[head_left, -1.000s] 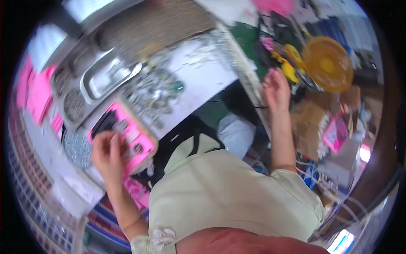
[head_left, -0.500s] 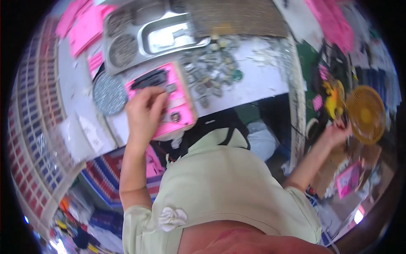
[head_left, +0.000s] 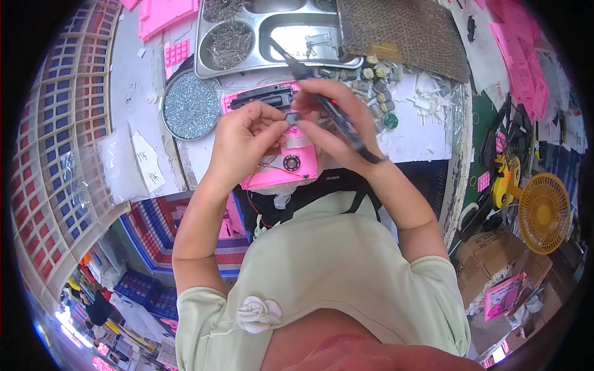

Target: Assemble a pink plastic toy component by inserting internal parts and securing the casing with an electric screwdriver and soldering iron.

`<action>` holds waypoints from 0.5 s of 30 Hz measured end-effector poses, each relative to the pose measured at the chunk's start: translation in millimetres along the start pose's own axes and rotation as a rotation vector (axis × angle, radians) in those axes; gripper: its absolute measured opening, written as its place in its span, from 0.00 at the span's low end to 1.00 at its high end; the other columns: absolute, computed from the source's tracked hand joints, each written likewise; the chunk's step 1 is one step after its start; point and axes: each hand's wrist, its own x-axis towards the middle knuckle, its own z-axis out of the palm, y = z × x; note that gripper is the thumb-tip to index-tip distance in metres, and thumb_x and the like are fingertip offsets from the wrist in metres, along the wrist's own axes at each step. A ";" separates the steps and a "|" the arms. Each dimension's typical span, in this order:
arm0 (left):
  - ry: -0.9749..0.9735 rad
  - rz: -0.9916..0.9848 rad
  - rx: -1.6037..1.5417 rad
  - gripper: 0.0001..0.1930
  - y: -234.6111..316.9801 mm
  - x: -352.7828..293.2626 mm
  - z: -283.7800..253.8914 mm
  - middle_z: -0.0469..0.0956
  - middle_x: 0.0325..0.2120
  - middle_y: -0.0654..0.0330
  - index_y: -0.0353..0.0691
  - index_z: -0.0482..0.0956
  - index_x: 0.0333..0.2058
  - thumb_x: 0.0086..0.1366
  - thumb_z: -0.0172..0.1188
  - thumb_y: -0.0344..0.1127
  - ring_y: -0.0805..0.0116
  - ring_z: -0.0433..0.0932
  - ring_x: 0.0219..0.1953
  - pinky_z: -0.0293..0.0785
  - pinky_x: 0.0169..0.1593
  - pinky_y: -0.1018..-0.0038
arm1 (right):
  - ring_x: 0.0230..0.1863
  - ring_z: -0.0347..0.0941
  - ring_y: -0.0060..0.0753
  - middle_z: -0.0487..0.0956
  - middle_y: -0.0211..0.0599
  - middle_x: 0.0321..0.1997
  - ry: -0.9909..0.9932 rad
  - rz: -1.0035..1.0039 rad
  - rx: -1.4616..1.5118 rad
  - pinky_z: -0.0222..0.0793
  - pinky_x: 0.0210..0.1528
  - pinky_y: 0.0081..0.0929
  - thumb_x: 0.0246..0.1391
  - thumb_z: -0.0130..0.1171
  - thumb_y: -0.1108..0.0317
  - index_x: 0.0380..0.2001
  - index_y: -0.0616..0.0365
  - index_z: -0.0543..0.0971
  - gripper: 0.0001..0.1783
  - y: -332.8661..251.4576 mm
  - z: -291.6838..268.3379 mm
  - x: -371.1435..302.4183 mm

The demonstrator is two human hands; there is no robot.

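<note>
There, pink casing (head_left: pixel 276 162) beneath fingers (head_left: pixel 272 120).

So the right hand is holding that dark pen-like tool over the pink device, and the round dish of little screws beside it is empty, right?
Not quite. The round dish is not empty: the head view shows it full of small silvery screws. The rest holds: the right hand grips the dark pen-like tool over the pink device.

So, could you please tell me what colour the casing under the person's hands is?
Bright pink; the plastic casing shows best in the head view.
</note>
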 end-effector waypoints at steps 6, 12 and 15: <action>-0.033 -0.011 -0.065 0.04 -4.9 0.3 -6.2 0.83 0.29 0.61 0.31 0.81 0.39 0.68 0.64 0.26 0.77 0.83 0.30 0.81 0.34 0.80 | 0.41 0.80 0.33 0.79 0.36 0.43 -0.009 0.044 0.030 0.76 0.46 0.29 0.50 0.67 0.78 0.58 0.52 0.76 0.30 9.9 16.8 9.0; -0.031 0.032 -0.061 0.04 -9.3 -1.2 -7.8 0.83 0.29 0.62 0.31 0.82 0.37 0.68 0.64 0.26 0.79 0.82 0.28 0.80 0.33 0.80 | 0.40 0.80 0.30 0.79 0.36 0.42 0.003 0.045 -0.042 0.76 0.43 0.27 0.49 0.67 0.81 0.58 0.53 0.75 0.31 7.2 18.0 6.3; 0.052 0.103 -0.037 0.02 -8.1 -4.1 -2.8 0.82 0.30 0.62 0.34 0.83 0.35 0.65 0.66 0.26 0.77 0.81 0.29 0.79 0.33 0.78 | 0.36 0.79 0.30 0.80 0.35 0.39 0.058 -0.058 -0.151 0.75 0.39 0.25 0.48 0.68 0.81 0.55 0.53 0.78 0.29 0.6 13.0 3.7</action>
